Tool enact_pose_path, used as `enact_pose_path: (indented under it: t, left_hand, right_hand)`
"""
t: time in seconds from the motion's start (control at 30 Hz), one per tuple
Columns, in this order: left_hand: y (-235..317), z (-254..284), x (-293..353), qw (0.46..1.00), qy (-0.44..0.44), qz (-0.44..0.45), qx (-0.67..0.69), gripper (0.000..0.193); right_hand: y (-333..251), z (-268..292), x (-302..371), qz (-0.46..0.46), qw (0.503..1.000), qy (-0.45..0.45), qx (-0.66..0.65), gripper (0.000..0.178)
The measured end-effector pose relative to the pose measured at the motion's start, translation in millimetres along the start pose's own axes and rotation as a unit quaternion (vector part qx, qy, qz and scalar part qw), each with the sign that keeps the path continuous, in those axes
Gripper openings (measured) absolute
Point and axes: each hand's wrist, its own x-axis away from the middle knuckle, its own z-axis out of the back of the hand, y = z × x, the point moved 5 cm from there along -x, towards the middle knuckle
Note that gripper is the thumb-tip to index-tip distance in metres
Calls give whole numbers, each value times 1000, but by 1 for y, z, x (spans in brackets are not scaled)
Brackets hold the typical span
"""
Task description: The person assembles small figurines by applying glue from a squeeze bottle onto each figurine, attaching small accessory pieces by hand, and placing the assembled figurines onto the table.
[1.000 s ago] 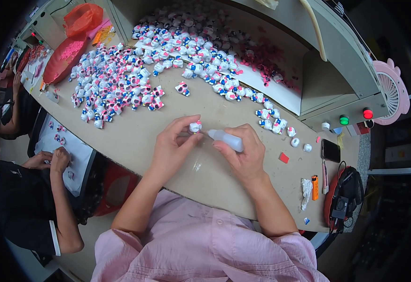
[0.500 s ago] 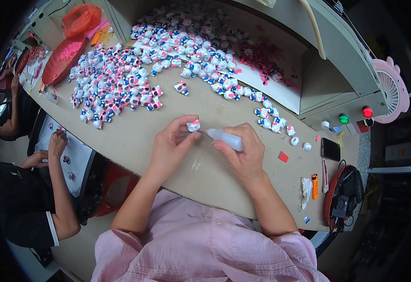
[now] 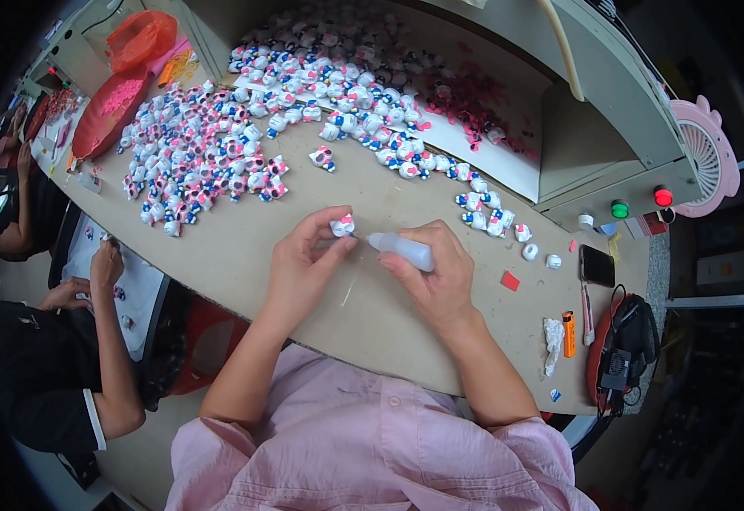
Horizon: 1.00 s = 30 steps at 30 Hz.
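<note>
At the centre, the squeeze bottle (image 3: 403, 251) looks smooth, translucent plastic; the cat figurine (image 3: 343, 226), just toward ten o'clock, looks hard and smooth. The tabletop (image 3: 389, 200) is matt, with a shiny streak (image 3: 348, 288) toward seven. At half past ten, a thin, crinkled plastic bag (image 3: 140, 43); at half past two, a smooth plastic fan (image 3: 702, 157); at three, a glassy-fronted phone (image 3: 596, 266); at six, a wrinkled, matt cloth shirt (image 3: 346, 434).
</note>
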Motion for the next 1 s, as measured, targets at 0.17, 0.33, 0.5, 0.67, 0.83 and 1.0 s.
enact_pose_path:
  t: [0.17,0.33,0.5,0.67,0.83,1.0]
  left_hand:
    - [-5,7,0,999,7,18,32,37]
    - [0,5,-1,1000,-7,3,26,38]
    - [-3,5,-3,999,-12,11,41,40]
    - [-2,6,-3,999,-24,14,17,44]
    - [0,6,-4,999,-36,19,20,44]
    - [-2,7,-4,999,-36,18,34,45]
  right_hand:
    - [38,10,-8,-199,962,55,-178,31]
    - [96,56,-49,-306,933,113,-149,26]
    - [127,69,-90,-178,937,61,295,27]
    - [138,60,-95,-290,928,-25,234,29]
    - [128,57,-90,-240,935,-29,261,26]
    - [117,49,-86,-130,943,-19,307,21]
